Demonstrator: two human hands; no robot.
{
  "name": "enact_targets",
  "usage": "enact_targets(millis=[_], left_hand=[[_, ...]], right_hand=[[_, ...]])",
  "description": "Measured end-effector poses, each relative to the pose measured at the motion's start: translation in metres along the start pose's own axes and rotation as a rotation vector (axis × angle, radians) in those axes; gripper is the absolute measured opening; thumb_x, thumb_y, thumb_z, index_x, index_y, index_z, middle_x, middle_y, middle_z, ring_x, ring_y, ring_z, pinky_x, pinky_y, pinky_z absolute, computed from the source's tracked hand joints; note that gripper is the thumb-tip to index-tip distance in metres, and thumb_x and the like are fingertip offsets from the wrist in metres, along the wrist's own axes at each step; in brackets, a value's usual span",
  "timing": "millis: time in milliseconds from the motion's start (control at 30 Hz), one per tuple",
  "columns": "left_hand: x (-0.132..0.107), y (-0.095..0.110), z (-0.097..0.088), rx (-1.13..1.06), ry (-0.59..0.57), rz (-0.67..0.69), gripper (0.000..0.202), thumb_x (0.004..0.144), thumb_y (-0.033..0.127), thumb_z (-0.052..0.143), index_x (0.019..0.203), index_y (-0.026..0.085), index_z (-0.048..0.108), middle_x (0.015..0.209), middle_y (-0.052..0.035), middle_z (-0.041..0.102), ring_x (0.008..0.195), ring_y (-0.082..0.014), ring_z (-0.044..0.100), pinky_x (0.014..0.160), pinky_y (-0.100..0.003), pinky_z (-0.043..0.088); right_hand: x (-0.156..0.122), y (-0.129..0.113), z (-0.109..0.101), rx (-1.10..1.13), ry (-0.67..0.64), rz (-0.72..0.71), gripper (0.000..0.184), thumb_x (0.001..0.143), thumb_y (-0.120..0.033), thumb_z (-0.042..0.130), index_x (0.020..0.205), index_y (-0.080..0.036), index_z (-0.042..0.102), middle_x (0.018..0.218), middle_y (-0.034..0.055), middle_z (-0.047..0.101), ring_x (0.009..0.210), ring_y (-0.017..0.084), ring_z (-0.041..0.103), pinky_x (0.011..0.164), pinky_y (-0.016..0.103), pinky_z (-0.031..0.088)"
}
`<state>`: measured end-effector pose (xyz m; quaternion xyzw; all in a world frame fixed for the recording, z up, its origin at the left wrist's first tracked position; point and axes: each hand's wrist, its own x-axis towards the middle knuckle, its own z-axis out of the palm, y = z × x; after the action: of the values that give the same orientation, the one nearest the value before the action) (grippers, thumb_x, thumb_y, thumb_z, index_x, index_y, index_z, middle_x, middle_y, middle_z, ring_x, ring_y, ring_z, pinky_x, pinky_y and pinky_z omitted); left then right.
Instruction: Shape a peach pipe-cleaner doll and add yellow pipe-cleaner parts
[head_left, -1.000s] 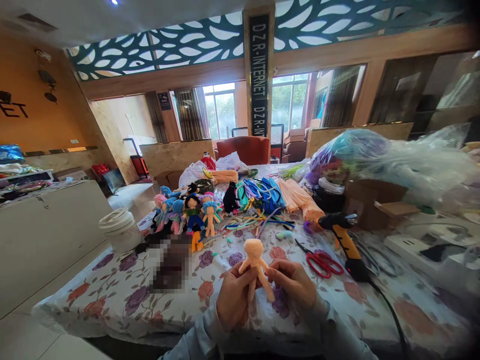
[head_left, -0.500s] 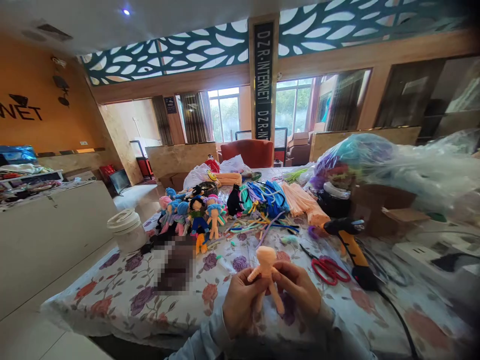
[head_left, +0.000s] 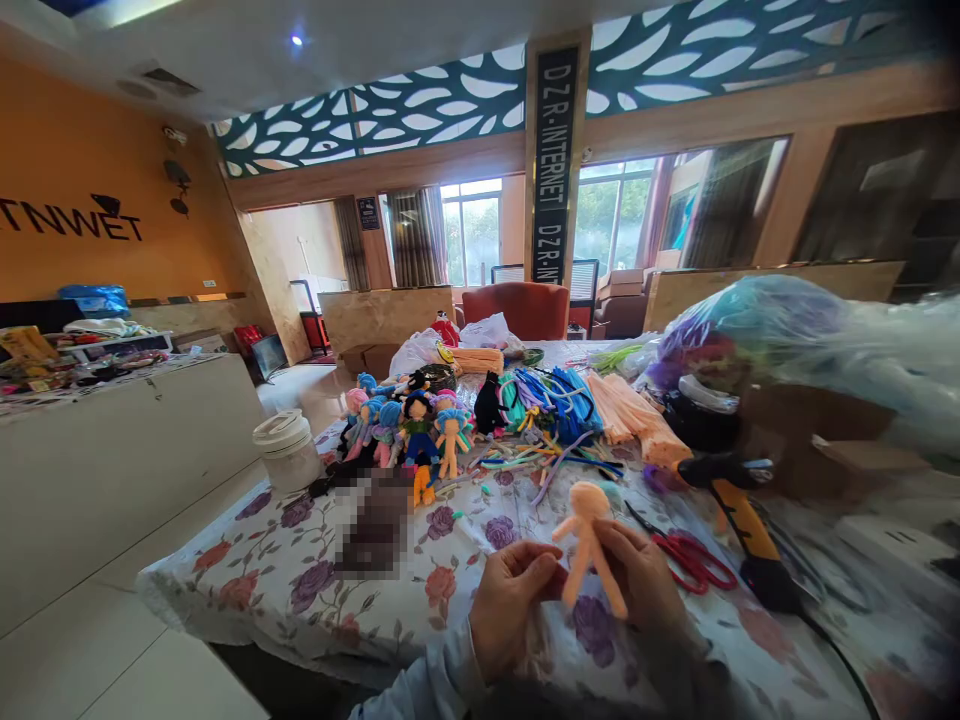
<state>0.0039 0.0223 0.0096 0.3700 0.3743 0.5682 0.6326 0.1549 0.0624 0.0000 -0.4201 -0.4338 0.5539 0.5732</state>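
Head view: both hands up over the near edge of the table (head_left: 247,590), which has a floral cloth. Right hand (head_left: 645,580) grips a peach doll (head_left: 589,540) by the body, fingers wrapped behind it; doll upright, head on top, legs hanging down. Left hand (head_left: 514,600) has its fingers curled in, fingertips touching the doll's left side near an arm; can't tell if it really grips.

Just right of the doll, flat on the cloth: red scissors (head_left: 694,560). Beyond them a glue gun (head_left: 739,500), orange handle, black cord running off near right. Farther back, centre: loose pile of pipe cleaners (head_left: 551,400) in blue, green, peach. Left of that a cluster of finished dolls (head_left: 409,425), standing close together. White jar (head_left: 287,450) with lid at far left edge of the table. Big plastic bag (head_left: 787,340) of coloured stuff far right, over a cardboard box (head_left: 840,440). Blurred patch left of the hands. Red chair (head_left: 517,308) behind the table.
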Motion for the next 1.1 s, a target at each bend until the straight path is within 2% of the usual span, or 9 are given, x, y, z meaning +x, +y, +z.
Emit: enact_targets(millis=[67, 133, 267, 333, 500, 733, 867, 967, 1100], left_hand=[[0.0, 0.015, -0.001, 0.139, -0.02, 0.033, 0.027, 0.063, 0.036, 0.076, 0.077, 0.014, 0.07, 0.069, -0.0062, 0.067, 0.063, -0.017, 0.06, 0.065, -0.03, 0.046], [0.003, 0.042, -0.009, 0.479, -0.049, 0.15, 0.015, 0.067, 0.028, 0.071, 0.076, 0.017, 0.069, 0.06, -0.0024, 0.062, 0.058, -0.0158, 0.057, 0.061, -0.028, 0.043], [0.022, 0.093, -0.047, 1.151, 0.183, 0.45, 0.009, 0.072, 0.016, 0.06, 0.065, 0.018, 0.065, 0.072, -0.0027, 0.061, 0.061, -0.015, 0.054, 0.064, -0.028, 0.039], [0.035, 0.1, -0.068, 1.405, 0.218, 0.359, 0.008, 0.072, 0.014, 0.059, 0.072, 0.019, 0.065, 0.078, -0.0033, 0.062, 0.065, -0.0157, 0.055, 0.066, -0.028, 0.039], [0.062, 0.082, -0.091, 1.537, 0.173, 0.225, 0.017, 0.064, 0.001, 0.061, 0.059, 0.018, 0.061, 0.066, -0.0018, 0.06, 0.069, -0.0178, 0.057, 0.065, -0.027, 0.037], [0.105, 0.074, -0.075, 1.63, 0.085, 0.214, 0.008, 0.08, 0.015, 0.059, 0.087, 0.016, 0.064, 0.09, -0.0054, 0.064, 0.087, -0.0178, 0.059, 0.08, -0.034, 0.044], [0.122, 0.069, -0.069, 1.663, 0.022, 0.19, 0.027, 0.086, 0.033, 0.055, 0.107, 0.015, 0.058, 0.109, -0.0074, 0.061, 0.093, -0.0197, 0.06, 0.081, -0.041, 0.05], [0.13, 0.066, -0.051, 1.635, -0.014, 0.229, 0.02, 0.085, 0.028, 0.057, 0.1, 0.015, 0.062, 0.105, -0.0067, 0.063, 0.093, -0.0195, 0.06, 0.082, -0.04, 0.049], [0.151, 0.059, -0.002, 1.532, -0.072, 0.342, 0.011, 0.079, 0.01, 0.058, 0.078, 0.015, 0.068, 0.091, -0.0071, 0.067, 0.096, -0.0212, 0.059, 0.088, -0.037, 0.043]], right_hand=[[0.003, 0.003, -0.003, 0.055, 0.046, 0.04, 0.03, 0.065, -0.048, 0.067, 0.069, -0.019, 0.064, 0.054, 0.0016, 0.058, 0.048, 0.016, 0.051, 0.044, 0.027, 0.039], [0.005, 0.005, -0.005, 0.076, 0.052, 0.056, 0.029, 0.065, -0.048, 0.067, 0.069, -0.019, 0.065, 0.055, 0.0024, 0.059, 0.049, 0.017, 0.052, 0.045, 0.028, 0.041], [0.005, 0.009, -0.006, 0.09, 0.009, 0.075, 0.033, 0.063, -0.05, 0.069, 0.073, -0.018, 0.067, 0.061, 0.0038, 0.063, 0.053, 0.018, 0.055, 0.047, 0.028, 0.042], [0.004, 0.01, -0.006, 0.051, -0.03, 0.059, 0.035, 0.066, -0.051, 0.068, 0.073, -0.018, 0.068, 0.06, 0.0036, 0.062, 0.052, 0.018, 0.054, 0.046, 0.027, 0.04], [0.003, 0.009, -0.003, -0.036, -0.094, -0.007, 0.037, 0.069, -0.054, 0.066, 0.066, -0.017, 0.067, 0.055, 0.0015, 0.056, 0.047, 0.014, 0.045, 0.044, 0.026, 0.033], [0.002, 0.007, 0.001, -0.054, -0.145, -0.035, 0.04, 0.069, -0.056, 0.065, 0.062, -0.016, 0.065, 0.052, -0.001, 0.051, 0.046, 0.011, 0.041, 0.044, 0.024, 0.03], [0.0, 0.004, 0.004, -0.044, -0.155, -0.04, 0.043, 0.067, -0.059, 0.066, 0.062, -0.016, 0.065, 0.054, -0.0003, 0.053, 0.047, 0.012, 0.043, 0.044, 0.024, 0.033], [-0.002, -0.001, 0.008, -0.054, -0.174, -0.036, 0.044, 0.065, -0.06, 0.066, 0.062, -0.016, 0.064, 0.056, 0.0002, 0.053, 0.048, 0.012, 0.044, 0.045, 0.024, 0.037], [-0.004, -0.006, 0.011, -0.069, -0.153, -0.055, 0.047, 0.064, -0.062, 0.065, 0.058, -0.016, 0.059, 0.054, -0.0006, 0.049, 0.049, 0.012, 0.043, 0.045, 0.023, 0.037]])
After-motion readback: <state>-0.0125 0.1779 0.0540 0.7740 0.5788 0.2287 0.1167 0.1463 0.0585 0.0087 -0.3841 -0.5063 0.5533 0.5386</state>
